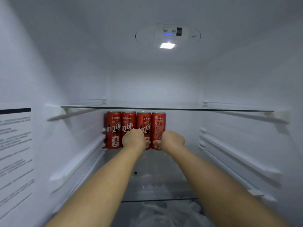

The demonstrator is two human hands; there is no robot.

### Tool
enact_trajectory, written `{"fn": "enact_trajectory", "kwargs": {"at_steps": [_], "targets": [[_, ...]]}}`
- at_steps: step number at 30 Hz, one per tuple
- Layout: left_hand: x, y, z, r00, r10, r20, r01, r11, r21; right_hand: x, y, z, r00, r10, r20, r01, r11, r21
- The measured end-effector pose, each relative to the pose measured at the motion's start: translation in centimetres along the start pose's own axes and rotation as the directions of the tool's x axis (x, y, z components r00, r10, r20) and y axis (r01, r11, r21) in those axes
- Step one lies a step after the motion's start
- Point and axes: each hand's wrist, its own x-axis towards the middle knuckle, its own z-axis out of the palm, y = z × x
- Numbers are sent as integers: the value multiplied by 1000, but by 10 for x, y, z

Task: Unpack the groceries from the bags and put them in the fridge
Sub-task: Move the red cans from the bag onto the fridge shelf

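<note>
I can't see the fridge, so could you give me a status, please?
Left hand on middle cans, grip unclear. Right hand grips rightmost can. Four cans on shelf; nothing blocking.

dim, bluish | ceiling lamp (pixel 167 45) glares | edges bowed | side label (pixel 15 145) blurred

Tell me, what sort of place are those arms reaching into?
Inside a fridge, most likely: a clear glass shelf, a lit white ceiling lamp and four red metal drink cans.

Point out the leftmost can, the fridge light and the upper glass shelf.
leftmost can (pixel 113 128): head view, middle of its red side.
fridge light (pixel 167 45): head view, centre of the lit panel.
upper glass shelf (pixel 164 109): head view, its front edge.
</note>
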Motion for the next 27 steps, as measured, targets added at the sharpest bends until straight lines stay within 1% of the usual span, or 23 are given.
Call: {"fn": "enact_trajectory", "kwargs": {"at_steps": [15,19,21,24,25,27], "targets": [[7,3,3,999,22,-46,-17,995,94,4,-2,4,1000,6,8,-6,1000,-3],[2,4,0,998,55,-34,-46,977,209,-3,1,3,999,26,48,-26,1000,-12],[-2,6,-3,999,36,12,-38,952,305,-11,6,0,996,38,80,-33,998,-56],[-11,11,-9,998,-5,63,-23,903,429,-25,17,-9,998,15,55,-3,975,-221],[-16,14,-12,997,-20,77,-15,901,433,-30,22,-13,1000,-6,30,14,959,-284],[-26,19,-18,995,-34,97,-5,926,377,-43,31,-26,997,-65,-30,48,919,-392]]}}
